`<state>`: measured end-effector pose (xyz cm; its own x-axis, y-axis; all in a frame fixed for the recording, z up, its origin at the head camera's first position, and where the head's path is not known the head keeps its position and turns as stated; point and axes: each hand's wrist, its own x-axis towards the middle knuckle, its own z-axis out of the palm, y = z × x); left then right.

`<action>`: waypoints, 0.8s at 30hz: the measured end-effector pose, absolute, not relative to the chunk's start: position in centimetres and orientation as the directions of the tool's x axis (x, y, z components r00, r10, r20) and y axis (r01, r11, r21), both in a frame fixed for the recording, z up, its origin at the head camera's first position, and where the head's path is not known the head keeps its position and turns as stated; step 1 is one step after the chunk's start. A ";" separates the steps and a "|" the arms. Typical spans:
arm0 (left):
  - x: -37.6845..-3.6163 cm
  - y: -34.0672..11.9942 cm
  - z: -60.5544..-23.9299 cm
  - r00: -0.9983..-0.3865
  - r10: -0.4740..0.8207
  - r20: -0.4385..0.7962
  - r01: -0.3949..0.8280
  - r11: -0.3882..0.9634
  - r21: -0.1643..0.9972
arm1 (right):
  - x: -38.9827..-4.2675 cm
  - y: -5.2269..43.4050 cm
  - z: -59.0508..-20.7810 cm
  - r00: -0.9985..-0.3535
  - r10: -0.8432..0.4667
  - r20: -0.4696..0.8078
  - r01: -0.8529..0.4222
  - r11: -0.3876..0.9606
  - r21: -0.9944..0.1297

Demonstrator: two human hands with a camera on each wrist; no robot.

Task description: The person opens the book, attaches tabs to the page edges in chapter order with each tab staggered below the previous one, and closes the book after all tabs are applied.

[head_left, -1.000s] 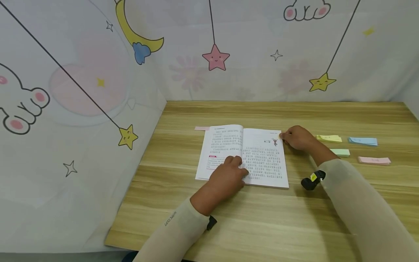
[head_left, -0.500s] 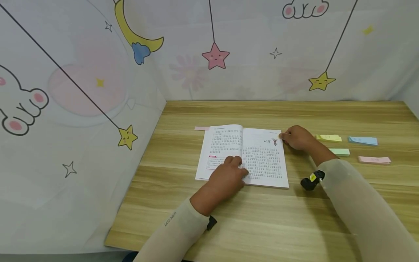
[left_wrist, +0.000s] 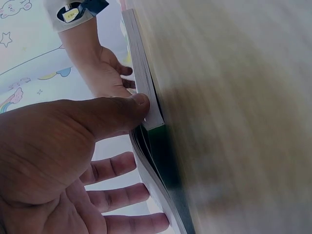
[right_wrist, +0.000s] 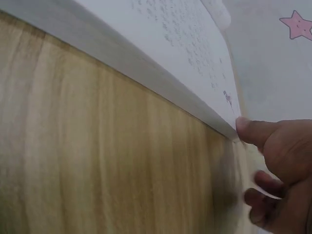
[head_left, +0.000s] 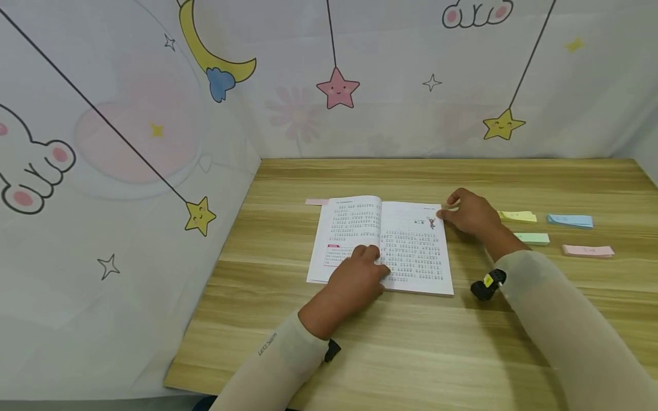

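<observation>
A book [head_left: 411, 251] lies spread on the table, printed text on both pages and a small figure drawn near the right page's top corner. My left hand [head_left: 357, 279] rests across the lower middle of it with fingers extended; in the left wrist view its thumb [left_wrist: 117, 114] lies against the bottom edge. At the upper right corner is my right hand [head_left: 468, 214]. Its thumb [right_wrist: 251, 129] touches that corner in the right wrist view, while the other fingers stand apart from it, loosely bent. A pink paper strip [head_left: 316, 202] sticks out beyond the left page's top.
To the right lie small stacks of paper strips: yellow [head_left: 518, 216], blue [head_left: 569, 221], green [head_left: 533, 239] and pink [head_left: 588, 251]. The wooden table [head_left: 411, 348] backs onto a printed cloth [head_left: 390, 125] with stars and a moon, which also hangs along the left side.
My right hand's fingers have spread away from the thumb and risen slightly at the book's upper right corner. My left hand and the book have stayed in place.
</observation>
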<state>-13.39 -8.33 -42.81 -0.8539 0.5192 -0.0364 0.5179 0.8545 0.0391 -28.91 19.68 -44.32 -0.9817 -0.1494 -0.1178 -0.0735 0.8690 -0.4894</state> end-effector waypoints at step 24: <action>-13.3 -8.1 -42.5 -0.862 0.505 -0.044 0.502 0.862 0.063 | -25.7 18.4 -44.4 -0.974 -0.218 0.057 -0.224 0.909 -0.351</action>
